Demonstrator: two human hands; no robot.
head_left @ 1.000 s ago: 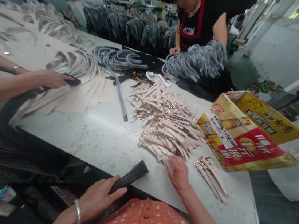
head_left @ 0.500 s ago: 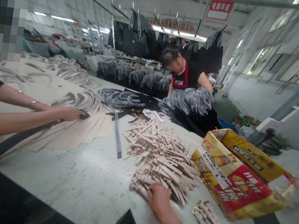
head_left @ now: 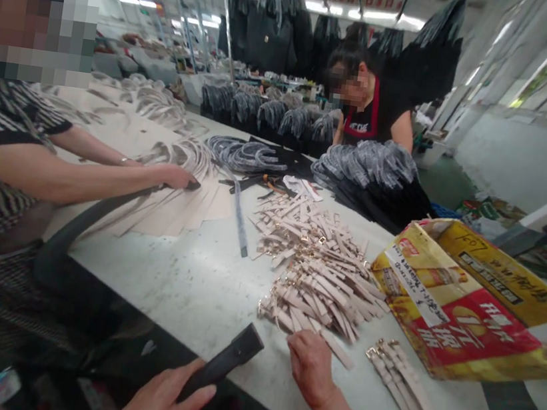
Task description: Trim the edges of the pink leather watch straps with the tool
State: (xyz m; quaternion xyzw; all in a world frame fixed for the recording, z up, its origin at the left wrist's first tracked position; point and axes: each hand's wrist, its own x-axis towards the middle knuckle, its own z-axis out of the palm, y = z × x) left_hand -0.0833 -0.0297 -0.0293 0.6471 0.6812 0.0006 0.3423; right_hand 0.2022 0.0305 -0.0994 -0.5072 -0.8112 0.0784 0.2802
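Fingers of our left hand [head_left: 160, 400] lie extended and loose against the lower end of a flat black strap-like piece [head_left: 224, 358]. They touch it, but we cannot tell whether they grip it. Our right hand [head_left: 311, 369] sits curled at the near edge of a heap of pale pink strips with gold metal buckles [head_left: 318, 271], beside one loose pale strip [head_left: 338, 349]; whether its fingers pinch anything, we cannot tell.

The heap lies on a scuffed white work table [head_left: 150, 296], its narrow, smooth strips crossing at every angle, with buckles glinting at many ends. Off to our right, a small, neat bundle of the same buckled strips [head_left: 402, 397] lies side by side, apart from the heap and near a battered yellow-and-red printed cardboard box [head_left: 457, 303]. As things lie, only a few strips sit aligned in that bundle, and most remain heaped.

Farther out on our left, a co-worker's hand [head_left: 176, 177] rests on a black strap end over fanned pale sheets [head_left: 177, 209]. Across the table, a person in a black apron with red trim [head_left: 366, 110] stands behind a mound of grey looped strips [head_left: 367, 163]. A coil of similar grey strips [head_left: 247, 156] lies near a long, narrow grey strip [head_left: 240, 217], and black bags [head_left: 271, 30] hang beyond.
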